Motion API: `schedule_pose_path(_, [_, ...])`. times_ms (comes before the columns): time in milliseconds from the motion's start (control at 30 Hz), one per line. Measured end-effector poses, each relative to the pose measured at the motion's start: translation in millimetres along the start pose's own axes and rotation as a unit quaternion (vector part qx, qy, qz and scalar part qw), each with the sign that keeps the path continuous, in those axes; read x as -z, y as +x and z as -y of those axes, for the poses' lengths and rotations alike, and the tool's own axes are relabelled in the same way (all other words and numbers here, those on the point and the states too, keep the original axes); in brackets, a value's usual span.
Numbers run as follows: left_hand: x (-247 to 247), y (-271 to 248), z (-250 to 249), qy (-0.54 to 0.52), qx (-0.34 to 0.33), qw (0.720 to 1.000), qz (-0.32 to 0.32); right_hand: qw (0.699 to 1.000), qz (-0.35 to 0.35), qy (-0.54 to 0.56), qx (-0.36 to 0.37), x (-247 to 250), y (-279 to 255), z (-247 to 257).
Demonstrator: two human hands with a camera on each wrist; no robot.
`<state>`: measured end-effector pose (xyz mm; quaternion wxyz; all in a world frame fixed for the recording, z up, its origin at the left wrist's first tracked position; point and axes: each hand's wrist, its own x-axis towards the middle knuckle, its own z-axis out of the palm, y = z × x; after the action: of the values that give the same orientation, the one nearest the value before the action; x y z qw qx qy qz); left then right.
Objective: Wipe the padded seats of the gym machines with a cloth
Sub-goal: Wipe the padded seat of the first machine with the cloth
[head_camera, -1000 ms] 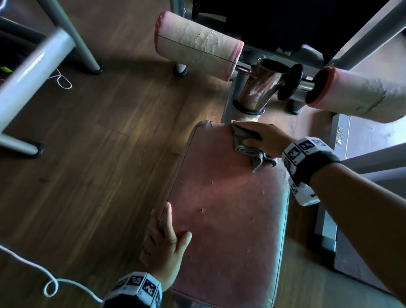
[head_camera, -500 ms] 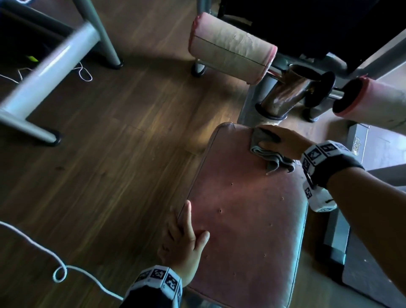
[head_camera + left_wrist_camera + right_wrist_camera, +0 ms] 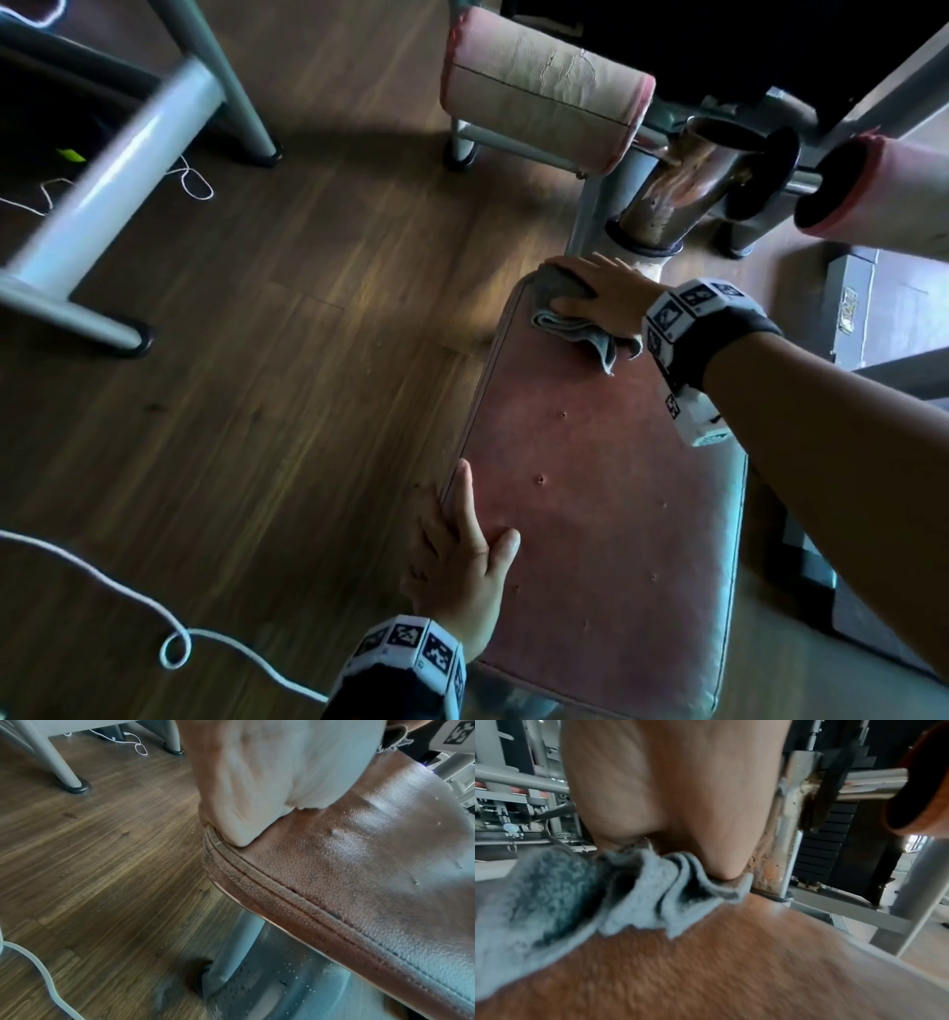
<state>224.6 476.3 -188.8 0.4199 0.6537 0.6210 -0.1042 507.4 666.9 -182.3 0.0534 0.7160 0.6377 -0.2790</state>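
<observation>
A worn red padded seat (image 3: 590,488) fills the lower right of the head view. My right hand (image 3: 601,288) lies flat on a bunched grey cloth (image 3: 570,325) and presses it onto the seat's far left corner. In the right wrist view the cloth (image 3: 564,892) bunches under my right hand (image 3: 680,791) on the red padding (image 3: 731,963). My left hand (image 3: 462,560) rests on the seat's near left edge, thumb on top, index finger straight along the rim. The left wrist view shows that hand (image 3: 270,770) on the stitched seat edge (image 3: 359,862).
Two pink foam rollers (image 3: 544,87) (image 3: 883,190) hang on a bar just beyond the seat, either side of a rusty metal post (image 3: 683,195). A grey machine frame (image 3: 102,180) stands at the left. A white cord (image 3: 128,591) loops across the wooden floor.
My right hand has slid the cloth leftward along the seat's far edge to its left corner. My left hand has stayed on the left edge.
</observation>
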Motion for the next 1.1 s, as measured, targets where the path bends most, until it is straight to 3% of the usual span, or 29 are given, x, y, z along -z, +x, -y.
schedule_pose_path(167, [1, 0, -1, 0.003, -0.007, 1.000, -0.003, 0.996, -0.069, -0.051, 0.023, -18, -5, 31])
schedule_pose_path(233, [1, 0, -1, 0.006, -0.006, 1.000, -0.003, 0.990, -0.123, -0.055, 0.030, -29, -23, 27])
schedule_pose_path(333, [0, 1, 0, 0.012, 0.001, 1.000, -0.010, 0.980, -0.189, -0.054, -0.021, -47, -59, -1])
schedule_pose_path(500, [0, 0, -2, -0.020, 0.003, 1.000, -0.015, 0.961, -0.223, 0.036, -0.161, -68, -125, -59])
schedule_pose_path(667, [-2, 2, 1, -0.019, -0.004, 0.999, -0.042, 0.932, -0.297, 0.165, -0.128, -88, -176, -69])
schedule_pose_path(800, [-6, 4, 4, -0.015, -0.017, 0.998, -0.062, 0.905, -0.281, 0.265, -0.177, -110, -212, -52])
schedule_pose_path(867, [-8, 6, 6, -0.019, -0.026, 0.997, -0.068, 0.900, -0.230, 0.296, -0.222, -117, -216, -36])
schedule_pose_path(967, [-10, 9, 7, -0.026, -0.044, 0.996, -0.078, 0.916, -0.136, 0.251, -0.283, -124, -210, -12])
schedule_pose_path(1100, [-12, 13, 9, -0.065, -0.050, 0.994, -0.067, 0.919, -0.140, 0.225, -0.293, -126, -207, -7])
